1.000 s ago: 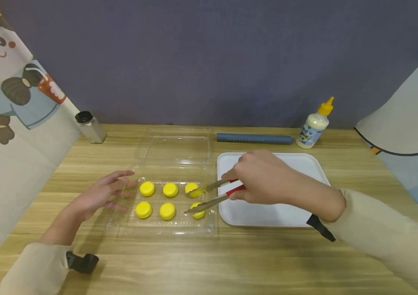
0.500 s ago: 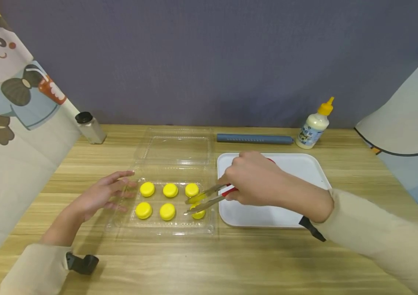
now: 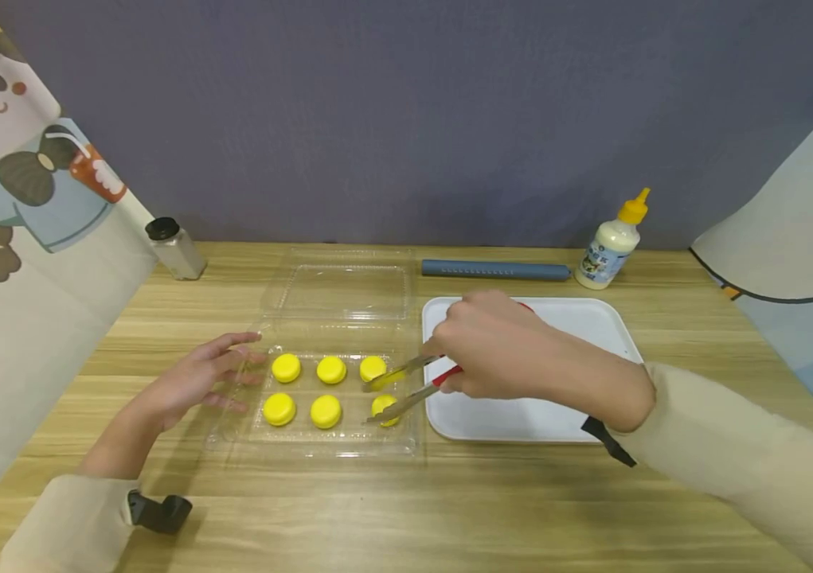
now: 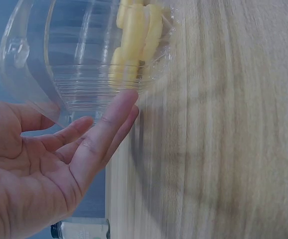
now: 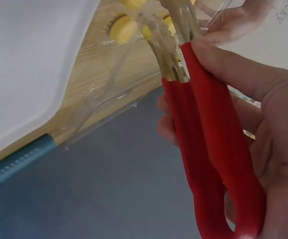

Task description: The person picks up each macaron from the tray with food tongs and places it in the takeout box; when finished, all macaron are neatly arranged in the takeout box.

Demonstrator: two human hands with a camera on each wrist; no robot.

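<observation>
The right hand (image 3: 495,350) curls round red-handled tongs (image 5: 211,129), whose parted tips partly cover the two rightmost yellow macarons (image 3: 326,411) in a clear plastic clamshell (image 3: 334,439) — contact is unclear. The left hand (image 3: 187,382), fingers spread, borders the clamshell — touching or not, I cannot tell. The right arm hides part of the white tray (image 3: 506,418).

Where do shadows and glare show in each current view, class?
Head view: small glints on the clear container, a soft shadow beside the left hand; left wrist: pale streaks on that container, a grey shadow over the table; right wrist: glints along the container's edges.
</observation>
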